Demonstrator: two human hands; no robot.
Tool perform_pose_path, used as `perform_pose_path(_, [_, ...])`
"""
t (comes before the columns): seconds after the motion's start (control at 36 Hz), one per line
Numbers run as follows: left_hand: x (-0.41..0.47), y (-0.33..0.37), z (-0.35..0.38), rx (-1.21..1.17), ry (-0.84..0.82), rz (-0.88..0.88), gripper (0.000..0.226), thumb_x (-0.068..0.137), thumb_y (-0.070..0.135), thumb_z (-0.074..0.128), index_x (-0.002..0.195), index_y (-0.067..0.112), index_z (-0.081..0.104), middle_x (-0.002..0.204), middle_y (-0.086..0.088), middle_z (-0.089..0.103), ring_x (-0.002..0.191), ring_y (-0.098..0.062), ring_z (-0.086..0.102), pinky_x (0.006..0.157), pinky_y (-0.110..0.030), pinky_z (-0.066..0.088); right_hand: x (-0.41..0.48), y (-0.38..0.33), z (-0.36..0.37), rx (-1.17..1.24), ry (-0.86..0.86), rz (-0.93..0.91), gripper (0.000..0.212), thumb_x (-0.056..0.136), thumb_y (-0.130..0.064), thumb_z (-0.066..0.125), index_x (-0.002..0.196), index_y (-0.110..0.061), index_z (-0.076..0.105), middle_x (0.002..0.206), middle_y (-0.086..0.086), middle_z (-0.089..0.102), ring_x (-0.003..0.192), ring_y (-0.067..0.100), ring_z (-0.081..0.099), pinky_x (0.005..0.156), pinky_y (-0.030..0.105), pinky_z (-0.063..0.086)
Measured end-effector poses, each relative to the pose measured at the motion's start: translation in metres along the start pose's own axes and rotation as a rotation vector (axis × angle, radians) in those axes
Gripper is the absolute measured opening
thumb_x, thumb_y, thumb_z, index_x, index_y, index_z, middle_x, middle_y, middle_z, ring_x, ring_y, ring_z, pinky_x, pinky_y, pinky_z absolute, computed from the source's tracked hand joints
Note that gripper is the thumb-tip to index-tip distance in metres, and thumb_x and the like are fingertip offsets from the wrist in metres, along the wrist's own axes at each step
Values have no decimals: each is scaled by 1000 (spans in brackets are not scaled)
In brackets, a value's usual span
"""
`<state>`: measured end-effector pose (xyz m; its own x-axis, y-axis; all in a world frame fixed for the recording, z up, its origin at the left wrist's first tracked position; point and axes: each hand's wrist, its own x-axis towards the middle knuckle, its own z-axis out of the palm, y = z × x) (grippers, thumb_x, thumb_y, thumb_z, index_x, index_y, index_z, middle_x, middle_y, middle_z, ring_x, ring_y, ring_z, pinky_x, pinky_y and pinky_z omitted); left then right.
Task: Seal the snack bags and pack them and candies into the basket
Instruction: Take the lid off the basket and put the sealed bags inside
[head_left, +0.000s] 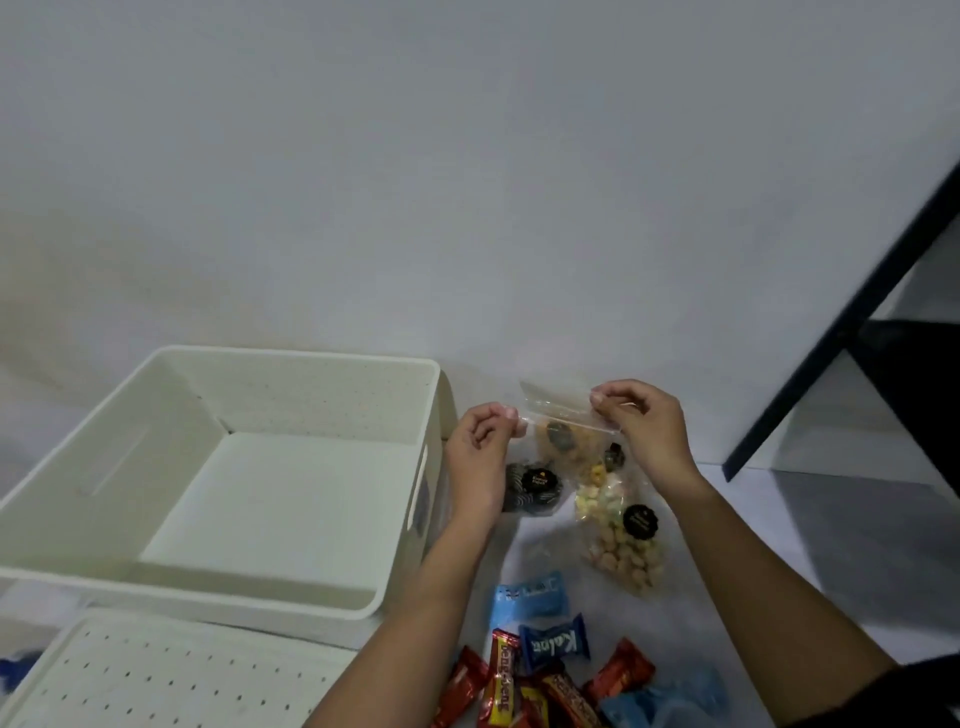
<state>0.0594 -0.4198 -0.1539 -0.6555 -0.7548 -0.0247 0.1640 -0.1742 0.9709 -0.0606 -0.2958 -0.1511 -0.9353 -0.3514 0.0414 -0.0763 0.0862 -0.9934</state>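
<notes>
A clear snack bag (563, 436) with yellowish snacks and a black round label is lifted off the surface, held at its top strip. My left hand (480, 452) pinches the strip's left end and my right hand (644, 431) pinches its right end. Below lie three more clear snack bags: one with dark pieces (532, 488), one with pale puffs (602, 501), one with round nuts (626, 551). Wrapped candies (545, 670) in blue, red and yellow lie in a heap near the bottom edge. The white basket (322, 395) stands left of my hands with nothing inside.
A white perforated lid (171, 675) lies in front of the basket at the lower left. A dark table leg (841, 322) slants down at the right. The white wall rises right behind the basket.
</notes>
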Motion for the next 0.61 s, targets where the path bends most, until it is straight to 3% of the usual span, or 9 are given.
perform_pose_path(0.11, [-8, 39, 15, -27, -118, 69, 14, 87, 0, 59, 81, 12, 59, 73, -6, 64, 64, -5, 64, 68, -15, 50, -6, -39, -21, -6, 77, -63, 5, 84, -5, 66, 88, -5, 68, 80, 0, 67, 63, -5, 61, 57, 8, 48])
perform_pose_path(0.25, [-15, 93, 20, -29, -231, 159, 9, 89, -1, 56, 95, 2, 61, 72, -10, 63, 63, -3, 63, 64, -12, 49, -19, -96, -39, -53, 132, -136, 4, 86, -6, 64, 89, -5, 66, 81, -5, 65, 72, 9, 61, 60, 15, 54])
perform_pose_path(0.33, [-14, 126, 9, -38, -285, 195, 8, 89, 0, 57, 93, 6, 62, 74, -11, 64, 63, -5, 65, 64, -14, 50, -28, -126, -42, -85, 163, -178, 6, 87, -6, 63, 84, -11, 66, 80, -4, 65, 71, 12, 61, 63, 19, 55])
perform_pose_path(0.61, [7, 208, -90, 24, -291, 276, 12, 87, 2, 60, 99, 4, 64, 72, -10, 67, 63, -10, 67, 61, -14, 50, -69, -196, 33, -143, 184, -295, 6, 83, -5, 67, 83, -11, 70, 78, 2, 67, 66, 18, 61, 56, 19, 53])
